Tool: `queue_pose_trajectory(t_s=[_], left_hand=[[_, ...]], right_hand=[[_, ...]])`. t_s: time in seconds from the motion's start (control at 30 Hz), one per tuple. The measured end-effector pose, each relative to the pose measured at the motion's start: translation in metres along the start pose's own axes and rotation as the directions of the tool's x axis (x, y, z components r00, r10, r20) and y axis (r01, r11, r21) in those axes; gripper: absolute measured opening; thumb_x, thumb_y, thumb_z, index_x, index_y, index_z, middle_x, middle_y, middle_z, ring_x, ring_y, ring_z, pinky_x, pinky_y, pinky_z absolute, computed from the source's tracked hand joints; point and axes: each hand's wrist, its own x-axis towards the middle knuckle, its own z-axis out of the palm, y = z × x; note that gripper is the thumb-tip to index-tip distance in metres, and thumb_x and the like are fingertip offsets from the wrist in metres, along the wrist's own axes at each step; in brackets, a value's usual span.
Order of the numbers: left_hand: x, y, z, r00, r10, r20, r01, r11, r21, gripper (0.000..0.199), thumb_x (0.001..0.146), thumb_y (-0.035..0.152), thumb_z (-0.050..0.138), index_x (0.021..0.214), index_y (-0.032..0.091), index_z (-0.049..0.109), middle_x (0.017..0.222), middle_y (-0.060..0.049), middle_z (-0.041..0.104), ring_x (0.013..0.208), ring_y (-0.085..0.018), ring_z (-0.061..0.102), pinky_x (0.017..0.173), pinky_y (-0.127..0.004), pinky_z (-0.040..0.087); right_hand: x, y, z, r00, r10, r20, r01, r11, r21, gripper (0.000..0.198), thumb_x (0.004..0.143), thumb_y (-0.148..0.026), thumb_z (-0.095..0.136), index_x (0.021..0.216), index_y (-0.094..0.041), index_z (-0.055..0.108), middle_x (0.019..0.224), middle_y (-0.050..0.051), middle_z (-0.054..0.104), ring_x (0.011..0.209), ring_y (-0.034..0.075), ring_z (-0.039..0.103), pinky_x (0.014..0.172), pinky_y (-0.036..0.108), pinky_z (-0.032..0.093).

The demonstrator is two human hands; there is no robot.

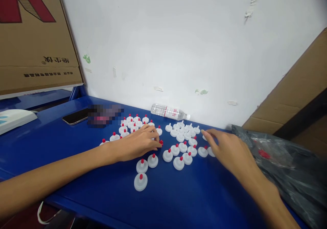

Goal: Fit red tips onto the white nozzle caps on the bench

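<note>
My left hand (145,138) is closed with curled fingers, its fingertips at a small cluster of red tip caps (161,142) over the table. My right hand (224,147) is pinched, thumb and forefinger at the nozzle of a white nozzle lid (204,137), mostly hidden behind the thumb. Between the hands, a group of bare white nozzle lids (180,137) lies toward the wall. Nearer me are several lids topped with red caps, such as one red-capped lid (178,163). More red-capped lids (130,123) stand behind my left hand, partly covered by it.
Everything sits on a blue table (102,191) against a white wall. A clear plastic bottle (168,111) lies along the wall. At left is a phone (76,116); on the right, a dark plastic bag (288,178) with red bits (264,154). Cardboard (38,41) rises at left.
</note>
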Motion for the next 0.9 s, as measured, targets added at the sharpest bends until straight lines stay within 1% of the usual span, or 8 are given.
queue_pose_trajectory(t_s=[0.1,0.23,0.37,0.47,0.53,0.6,0.77,0.9], left_hand=[[0.0,0.0,0.0,1.0,-0.003,-0.001,0.003,1.0,0.0,0.019,0.099,0.013,0.065,0.116,0.019,0.071,0.104,-0.007,0.068,0.1,-0.023,0.052,0.085,-0.034,0.039],[0.0,0.0,0.0,1.0,-0.012,0.012,0.013,1.0,-0.014,0.016,0.1,0.013,0.063,0.113,0.018,0.072,0.102,-0.007,0.067,0.1,-0.022,0.05,0.084,-0.034,0.038],[0.0,0.001,0.0,1.0,-0.011,-0.008,0.01,0.999,-0.035,0.011,0.1,0.013,0.064,0.106,0.018,0.073,0.1,-0.006,0.067,0.099,-0.022,0.05,0.084,-0.034,0.038],[0.001,0.002,0.0,1.0,-0.016,-0.026,0.015,0.999,-0.041,0.008,0.098,0.013,0.067,0.1,0.019,0.072,0.098,-0.005,0.067,0.097,-0.021,0.051,0.083,-0.033,0.038],[0.002,0.002,0.0,0.999,-0.029,-0.029,0.028,0.999,-0.035,0.006,0.099,0.015,0.067,0.1,0.019,0.071,0.098,-0.004,0.068,0.097,-0.021,0.052,0.084,-0.033,0.038],[0.003,0.004,0.0,0.998,-0.049,-0.047,0.048,0.998,-0.031,0.005,0.101,0.018,0.065,0.101,0.018,0.069,0.098,-0.004,0.068,0.097,-0.021,0.053,0.086,-0.034,0.039],[0.005,0.007,-0.006,0.984,-0.102,-0.147,0.092,0.993,-0.077,0.008,0.104,0.025,0.06,0.101,0.019,0.066,0.095,-0.002,0.07,0.092,-0.019,0.058,0.089,-0.034,0.039],[0.007,0.012,-0.011,0.953,-0.075,-0.294,0.065,0.997,-0.044,0.01,0.105,0.023,0.058,0.098,0.018,0.063,0.089,0.0,0.07,0.081,-0.016,0.058,0.087,-0.034,0.04]], right_hand=[[-0.002,-0.006,-0.005,0.994,-0.015,-0.11,0.023,0.997,0.072,0.041,0.105,-0.053,0.041,0.102,-0.027,0.072,0.094,0.004,0.078,0.079,0.027,0.072,0.061,0.034,0.042],[-0.005,-0.015,-0.003,0.979,-0.067,-0.192,0.092,0.988,0.125,0.033,0.104,-0.049,0.048,0.099,-0.026,0.071,0.097,0.002,0.077,0.078,0.023,0.071,0.061,0.032,0.042],[-0.008,-0.023,0.0,0.953,-0.134,-0.273,0.182,0.971,0.156,0.027,0.101,-0.048,0.056,0.093,-0.026,0.07,0.092,0.0,0.074,0.063,0.017,0.065,0.056,0.03,0.041],[-0.01,-0.029,0.001,0.934,-0.183,-0.308,0.252,0.946,0.204,0.024,0.101,-0.045,0.056,0.097,-0.025,0.069,0.097,0.001,0.073,0.059,0.015,0.063,0.054,0.03,0.043],[-0.011,-0.032,0.001,0.922,-0.221,-0.317,0.307,0.917,0.254,0.022,0.104,-0.04,0.053,0.103,-0.025,0.069,0.103,0.002,0.072,0.065,0.015,0.067,0.058,0.03,0.048],[-0.012,-0.034,0.001,0.903,-0.28,-0.325,0.378,0.877,0.295,0.023,0.107,-0.035,0.048,0.113,-0.025,0.068,0.109,0.004,0.072,0.08,0.018,0.072,0.067,0.031,0.053],[-0.015,-0.038,0.003,0.805,-0.478,-0.351,0.578,0.763,0.288,0.028,0.109,-0.026,0.045,0.13,-0.025,0.063,0.123,0.007,0.072,0.101,0.02,0.073,0.086,0.034,0.058],[-0.019,-0.044,0.005,0.76,-0.499,-0.417,0.628,0.73,0.269,0.035,0.105,-0.029,0.057,0.14,-0.024,0.054,0.124,0.007,0.072,0.109,0.02,0.072,0.091,0.034,0.059]])
